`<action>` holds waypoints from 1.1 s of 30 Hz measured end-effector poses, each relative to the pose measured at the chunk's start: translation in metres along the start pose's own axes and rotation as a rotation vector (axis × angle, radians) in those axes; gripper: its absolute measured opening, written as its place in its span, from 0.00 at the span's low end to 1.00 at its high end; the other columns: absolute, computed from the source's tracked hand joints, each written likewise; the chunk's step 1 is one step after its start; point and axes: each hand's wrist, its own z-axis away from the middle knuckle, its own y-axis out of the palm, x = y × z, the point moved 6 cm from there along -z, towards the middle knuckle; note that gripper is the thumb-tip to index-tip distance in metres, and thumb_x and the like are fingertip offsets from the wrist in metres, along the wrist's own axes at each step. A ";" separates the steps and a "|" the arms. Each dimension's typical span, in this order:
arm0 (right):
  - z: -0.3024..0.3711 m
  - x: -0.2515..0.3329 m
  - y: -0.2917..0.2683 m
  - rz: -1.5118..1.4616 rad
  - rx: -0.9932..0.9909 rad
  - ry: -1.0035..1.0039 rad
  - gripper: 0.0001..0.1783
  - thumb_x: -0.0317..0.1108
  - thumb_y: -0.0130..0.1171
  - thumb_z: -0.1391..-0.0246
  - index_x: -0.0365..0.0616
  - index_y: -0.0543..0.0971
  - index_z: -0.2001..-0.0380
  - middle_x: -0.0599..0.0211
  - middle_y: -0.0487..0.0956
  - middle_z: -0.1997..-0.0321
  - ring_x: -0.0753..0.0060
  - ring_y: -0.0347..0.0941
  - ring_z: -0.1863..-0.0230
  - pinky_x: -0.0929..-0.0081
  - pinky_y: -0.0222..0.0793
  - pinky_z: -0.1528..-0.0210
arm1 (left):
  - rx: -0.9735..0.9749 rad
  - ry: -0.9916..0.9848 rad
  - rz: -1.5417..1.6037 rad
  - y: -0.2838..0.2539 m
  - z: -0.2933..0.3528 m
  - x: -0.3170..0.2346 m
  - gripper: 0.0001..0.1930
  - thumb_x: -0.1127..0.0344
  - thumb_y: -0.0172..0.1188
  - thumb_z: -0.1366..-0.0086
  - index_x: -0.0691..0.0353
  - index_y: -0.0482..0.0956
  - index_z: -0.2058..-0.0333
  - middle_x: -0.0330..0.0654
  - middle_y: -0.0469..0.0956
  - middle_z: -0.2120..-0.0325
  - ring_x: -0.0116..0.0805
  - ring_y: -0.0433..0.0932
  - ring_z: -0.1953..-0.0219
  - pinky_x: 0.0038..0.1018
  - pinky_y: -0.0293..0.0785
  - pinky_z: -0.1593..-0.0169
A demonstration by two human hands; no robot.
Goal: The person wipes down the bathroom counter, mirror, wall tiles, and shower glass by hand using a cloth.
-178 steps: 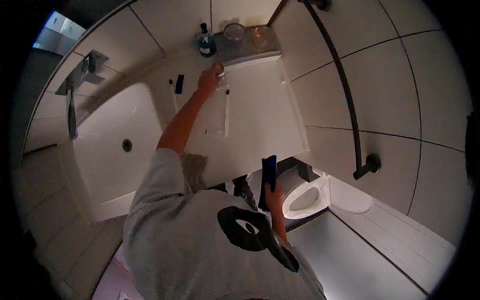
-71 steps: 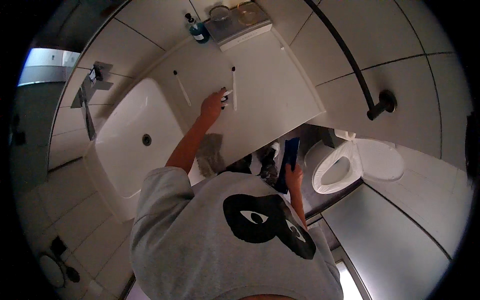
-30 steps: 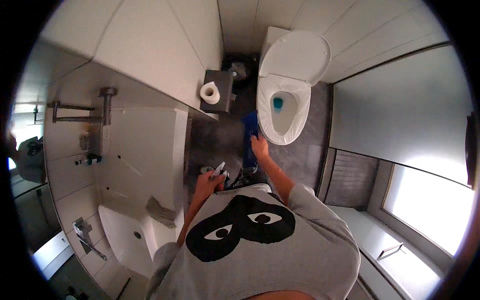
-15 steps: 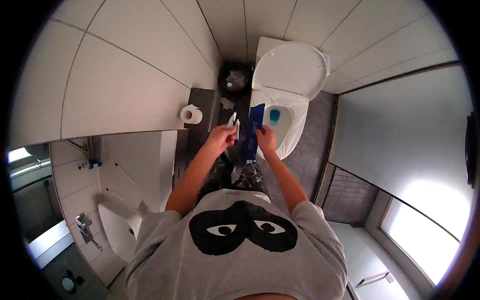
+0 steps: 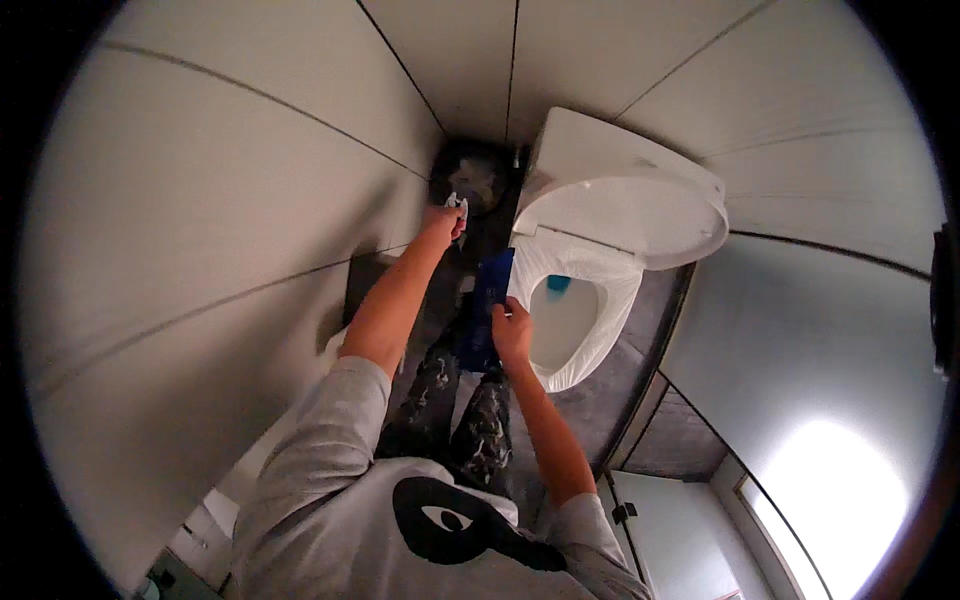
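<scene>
Your left hand [image 5: 440, 222] is closed on a few small white things [image 5: 457, 205], held out over the dark bin [image 5: 473, 180] in the corner beside the toilet [image 5: 590, 290]. Your right hand [image 5: 511, 328] is closed on a flat blue pack [image 5: 487, 310], just beside the toilet bowl. Keep the left hand right above the bin's mouth so nothing lands on the floor. Hold the blue pack steady and away from the open bowl
</scene>
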 end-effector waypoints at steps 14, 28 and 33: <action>-0.110 -0.027 0.058 -0.089 0.020 0.109 0.14 0.36 0.55 0.50 0.35 0.77 0.67 0.55 0.79 0.73 0.64 0.76 0.72 0.64 0.68 0.67 | -0.288 0.827 -1.085 0.045 -0.101 -0.069 0.16 0.56 0.56 0.39 0.65 0.80 0.63 0.53 0.81 0.66 0.49 0.82 0.66 0.42 0.79 0.62; -0.210 -0.057 0.135 0.222 0.035 0.138 0.17 0.46 0.57 0.49 0.43 0.81 0.67 0.53 0.82 0.66 0.53 0.79 0.59 0.58 0.74 0.58 | -0.221 0.883 -1.389 0.048 -0.078 -0.103 0.13 0.61 0.55 0.40 0.55 0.80 0.58 0.51 0.80 0.64 0.51 0.80 0.61 0.45 0.77 0.60; -0.240 -0.071 0.209 0.794 0.163 -0.285 0.13 0.39 0.55 0.49 0.44 0.80 0.65 0.56 0.81 0.64 0.54 0.79 0.67 0.60 0.75 0.67 | -0.271 0.841 -1.348 0.002 -0.097 -0.102 0.19 0.59 0.57 0.42 0.55 0.76 0.52 0.53 0.81 0.69 0.56 0.80 0.66 0.49 0.77 0.61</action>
